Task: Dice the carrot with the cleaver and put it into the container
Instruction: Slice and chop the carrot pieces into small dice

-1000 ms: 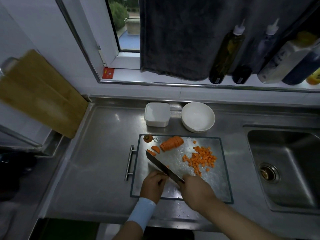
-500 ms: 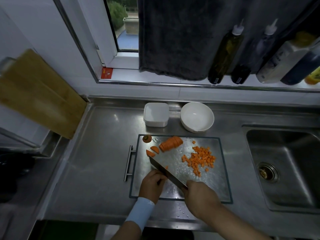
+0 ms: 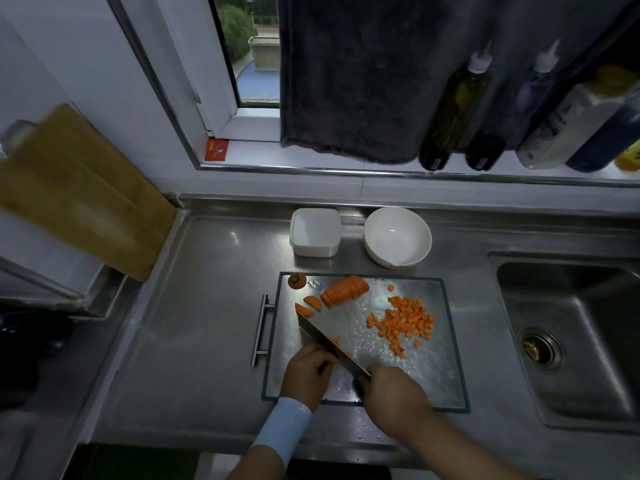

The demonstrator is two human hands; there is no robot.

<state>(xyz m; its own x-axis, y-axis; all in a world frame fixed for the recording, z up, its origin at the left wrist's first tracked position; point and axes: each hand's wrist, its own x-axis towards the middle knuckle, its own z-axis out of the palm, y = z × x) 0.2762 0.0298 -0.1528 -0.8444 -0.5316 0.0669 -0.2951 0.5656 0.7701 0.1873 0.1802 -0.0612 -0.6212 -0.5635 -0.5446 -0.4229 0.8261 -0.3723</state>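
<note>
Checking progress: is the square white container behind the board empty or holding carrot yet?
Empty: the container shows only white inside; the diced carrot lies on the board.

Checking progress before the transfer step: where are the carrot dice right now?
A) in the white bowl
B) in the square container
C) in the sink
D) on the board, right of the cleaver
D: the dice lie heaped on the board, right of the cleaver; the container and bowl show only white insides.
</note>
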